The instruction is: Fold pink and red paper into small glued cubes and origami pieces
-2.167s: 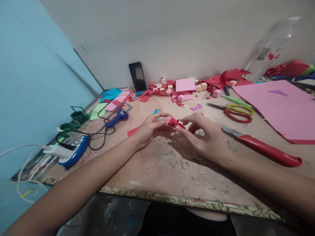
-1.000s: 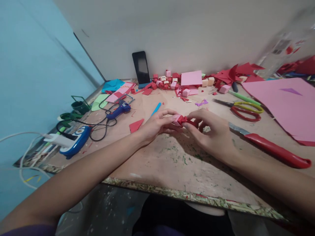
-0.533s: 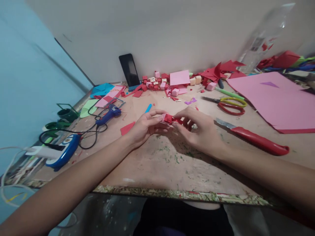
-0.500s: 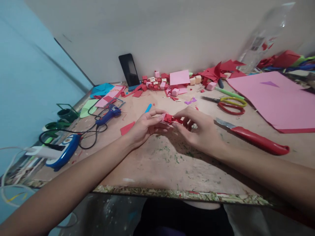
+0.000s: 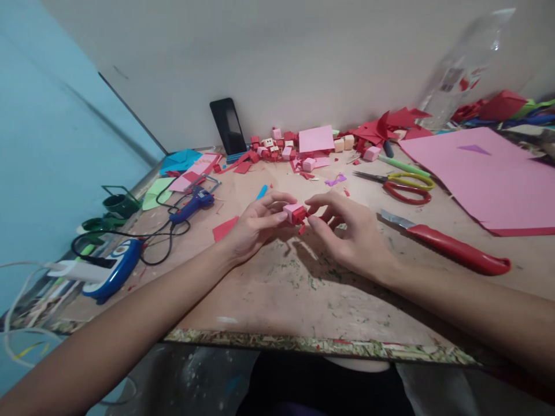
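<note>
My left hand [image 5: 255,228] and right hand [image 5: 352,236] both pinched the pink-and-red paper cube [image 5: 295,212] above the table [image 5: 277,289].

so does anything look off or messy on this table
Yes. Red and pink scraps lie strewn along the back of the table by the phone. A knife lies with its blade bare, close to the right hand, which pinches a cube with the left hand.
</note>
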{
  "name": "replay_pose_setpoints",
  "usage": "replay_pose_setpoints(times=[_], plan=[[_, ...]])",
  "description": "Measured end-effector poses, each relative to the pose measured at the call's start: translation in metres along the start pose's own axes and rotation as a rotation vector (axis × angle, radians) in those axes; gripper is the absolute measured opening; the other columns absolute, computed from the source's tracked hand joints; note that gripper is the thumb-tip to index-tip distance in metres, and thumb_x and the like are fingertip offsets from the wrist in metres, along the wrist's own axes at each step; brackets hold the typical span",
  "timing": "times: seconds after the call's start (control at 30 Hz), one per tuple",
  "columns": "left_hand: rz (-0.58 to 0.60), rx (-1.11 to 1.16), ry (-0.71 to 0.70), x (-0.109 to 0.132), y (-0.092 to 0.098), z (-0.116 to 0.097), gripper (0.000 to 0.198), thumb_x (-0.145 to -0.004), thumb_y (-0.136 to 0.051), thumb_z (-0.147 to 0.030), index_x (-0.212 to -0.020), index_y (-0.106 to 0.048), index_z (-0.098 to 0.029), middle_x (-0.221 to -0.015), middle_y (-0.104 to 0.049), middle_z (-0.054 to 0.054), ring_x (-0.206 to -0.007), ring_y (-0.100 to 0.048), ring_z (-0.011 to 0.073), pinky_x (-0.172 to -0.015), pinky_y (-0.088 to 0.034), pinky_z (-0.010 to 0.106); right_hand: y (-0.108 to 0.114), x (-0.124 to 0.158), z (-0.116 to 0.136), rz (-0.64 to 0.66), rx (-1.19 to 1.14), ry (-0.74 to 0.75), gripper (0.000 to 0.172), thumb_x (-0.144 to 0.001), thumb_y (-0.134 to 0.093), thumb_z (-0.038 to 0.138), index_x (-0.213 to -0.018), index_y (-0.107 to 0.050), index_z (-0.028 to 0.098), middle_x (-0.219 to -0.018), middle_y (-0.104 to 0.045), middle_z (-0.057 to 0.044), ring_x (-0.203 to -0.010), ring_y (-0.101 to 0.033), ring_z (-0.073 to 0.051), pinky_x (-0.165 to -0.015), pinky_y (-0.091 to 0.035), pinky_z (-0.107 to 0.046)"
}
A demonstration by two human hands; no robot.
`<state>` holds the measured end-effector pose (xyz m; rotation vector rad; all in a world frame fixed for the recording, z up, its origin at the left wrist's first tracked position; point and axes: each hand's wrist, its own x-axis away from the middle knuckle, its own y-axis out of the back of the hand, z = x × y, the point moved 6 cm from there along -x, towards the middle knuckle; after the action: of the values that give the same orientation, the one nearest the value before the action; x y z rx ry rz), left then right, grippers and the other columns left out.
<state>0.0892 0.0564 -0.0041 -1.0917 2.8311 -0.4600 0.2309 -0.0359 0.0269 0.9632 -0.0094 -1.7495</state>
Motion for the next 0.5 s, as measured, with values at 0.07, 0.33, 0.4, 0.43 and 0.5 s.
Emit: replay_pose_setpoints(times=[0.07,0.33,0.4,0.43,0.5], plan=[[0.008,-0.006,-0.011,-0.0002,-0.0005,-0.0001,0.028,-0.078,-0.081,-0.021,-0.104,-0.07,-0.02,-0.106,-0.073,0.006,-0.102,-0.07,0.022,-0.091,-0.056,0.035,-0.0002,0.0002,-0.0012,-0.01,0.019,0.002,0.016,-0.093,-0.061,0.021,-0.108,-0.066,0.018,-0.097,-0.074,-0.006,-0.067,-0.067,-0.015,-0.059,-0.055,-0.03],[0.002,-0.026,-0.057,-0.001,0.0005,0.0005,0.027,-0.079,-0.082,-0.023,-0.104,-0.072,-0.02,-0.106,-0.069,0.004,-0.1,-0.067,0.0198,-0.091,-0.057,0.034,-0.0015,-0.002,-0.0084,-0.007,0.018,-0.037,0.012,-0.092,-0.066,0.025,-0.101,-0.069,0.018,-0.092,-0.075,-0.006,-0.067,-0.068,-0.016,-0.057,-0.055,-0.03],[0.008,-0.02,-0.064,-0.001,0.0002,0.0007,0.027,-0.079,-0.083,-0.023,-0.103,-0.072,-0.02,-0.107,-0.069,0.004,-0.101,-0.067,0.0197,-0.091,-0.057,0.034,-0.0011,-0.002,-0.0078,-0.002,0.023,-0.032,0.011,-0.093,-0.066,0.025,-0.1,-0.07,0.017,-0.091,-0.075,-0.006,-0.067,-0.067,-0.016,-0.057,-0.055,-0.03],[0.007,-0.023,-0.067,-0.001,0.0003,0.0008,0.027,-0.079,-0.083,-0.023,-0.103,-0.073,-0.02,-0.108,-0.069,0.004,-0.101,-0.067,0.0197,-0.091,-0.057,0.034,-0.001,-0.0018,-0.0076,0.002,0.027,-0.031,0.011,-0.093,-0.066,0.026,-0.1,-0.07,0.017,-0.091,-0.075,-0.006,-0.067,-0.067,-0.016,-0.058,-0.055,-0.03],[-0.004,-0.041,-0.068,-0.0008,0.0008,0.0012,0.027,-0.079,-0.083,-0.025,-0.104,-0.073,-0.02,-0.108,-0.069,0.004,-0.101,-0.067,0.0197,-0.091,-0.056,0.033,-0.0008,-0.0013,-0.0079,0.009,0.034,-0.035,0.011,-0.093,-0.067,0.027,-0.1,-0.07,0.018,-0.091,-0.075,-0.006,-0.066,-0.066,-0.016,-0.058,-0.055,-0.03]])
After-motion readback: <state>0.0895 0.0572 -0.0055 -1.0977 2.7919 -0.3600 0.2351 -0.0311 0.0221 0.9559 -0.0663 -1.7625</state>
